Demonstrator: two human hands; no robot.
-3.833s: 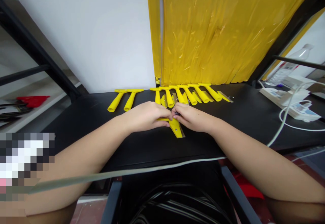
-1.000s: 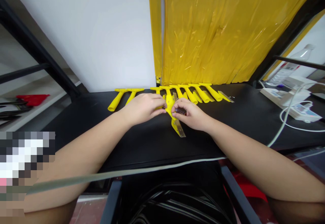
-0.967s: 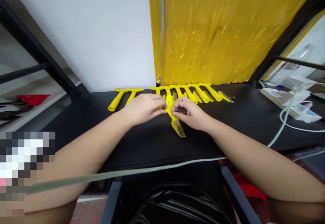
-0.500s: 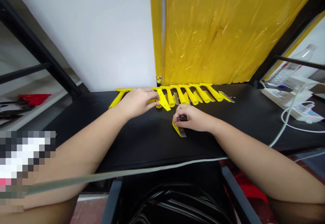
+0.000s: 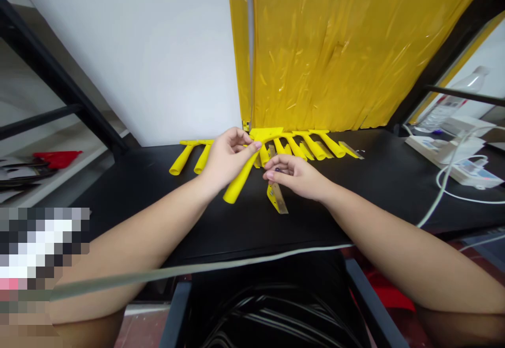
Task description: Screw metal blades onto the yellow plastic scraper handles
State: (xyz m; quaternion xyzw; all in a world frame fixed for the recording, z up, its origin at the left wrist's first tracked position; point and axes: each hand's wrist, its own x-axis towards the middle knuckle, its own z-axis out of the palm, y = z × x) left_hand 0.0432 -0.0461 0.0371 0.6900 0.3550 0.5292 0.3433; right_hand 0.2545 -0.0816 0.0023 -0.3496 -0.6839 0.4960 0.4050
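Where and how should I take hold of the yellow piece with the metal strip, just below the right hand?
I'd pinch the yellow piece by its left edge, coming from the left and near side. It lies at a slant over the black table; the metal strip runs along its right side and may be sharp. The right hand covers its far end.

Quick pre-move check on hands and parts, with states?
1. Left hand on the yellow handle: ok, thumb and fingers at its neck.
2. Right hand item identified: cannot tell, small dark item mostly hidden by fingers.
3. Right fingers clear of the metal blade: cannot tell, they overlap its upper end in view.
4. Pale cord clear of hands: ok, passes below both in view.
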